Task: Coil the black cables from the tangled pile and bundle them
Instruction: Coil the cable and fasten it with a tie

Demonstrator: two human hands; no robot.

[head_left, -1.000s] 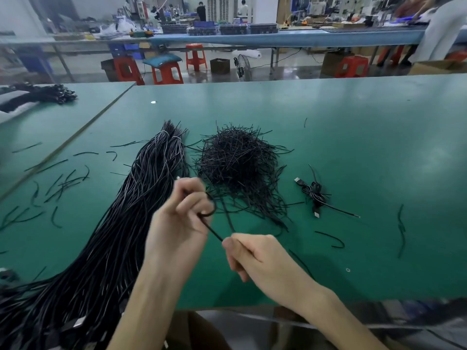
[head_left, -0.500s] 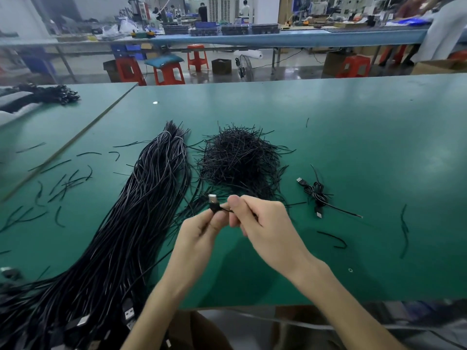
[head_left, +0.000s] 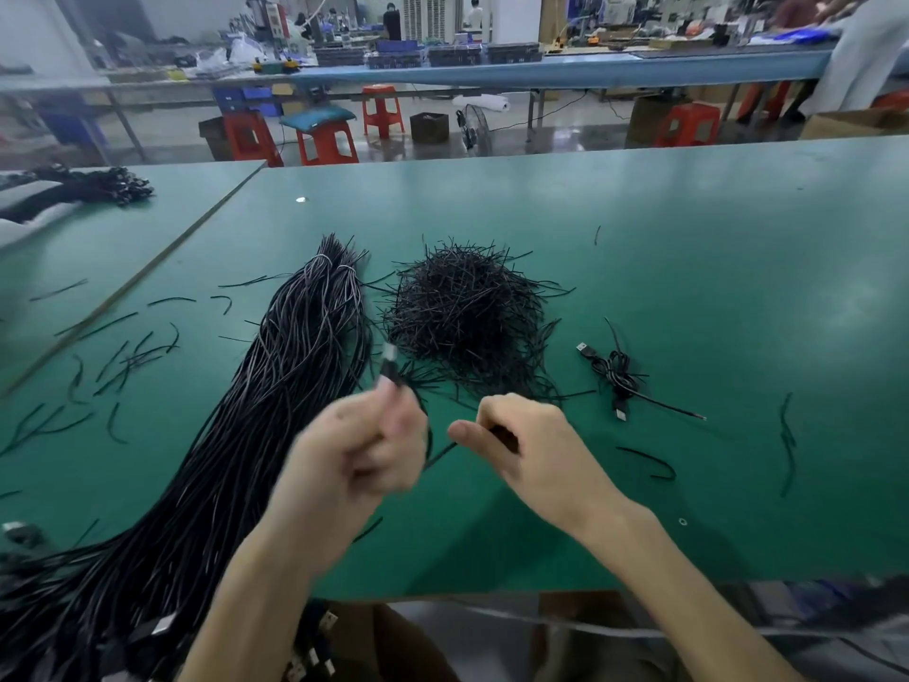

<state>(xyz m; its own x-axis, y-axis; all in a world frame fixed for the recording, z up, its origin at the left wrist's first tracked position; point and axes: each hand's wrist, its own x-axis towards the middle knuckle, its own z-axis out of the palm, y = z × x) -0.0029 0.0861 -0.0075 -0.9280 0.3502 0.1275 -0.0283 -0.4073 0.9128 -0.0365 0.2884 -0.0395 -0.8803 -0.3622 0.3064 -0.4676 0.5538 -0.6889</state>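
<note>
On desk's left side, a long loose sheaf of black cables (head_left: 275, 411) runs from the near edge toward the middle of the green-matted desk (head_left: 688, 287). Left hand (head_left: 364, 450), motion-blurred, is curled round one thin black cable (head_left: 437, 452), silver plug up; right hand (head_left: 521, 445) just beside it pinches the same cable. Behind: heap of short black tie wires (head_left: 467, 317); further right, one coiled, tied black USB cable (head_left: 617, 376) lies flat.

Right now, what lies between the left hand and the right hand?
The head view shows a short stretch of black cable crossing the gap from the left hand to the right hand; both hold it. Below it is green table.
</note>
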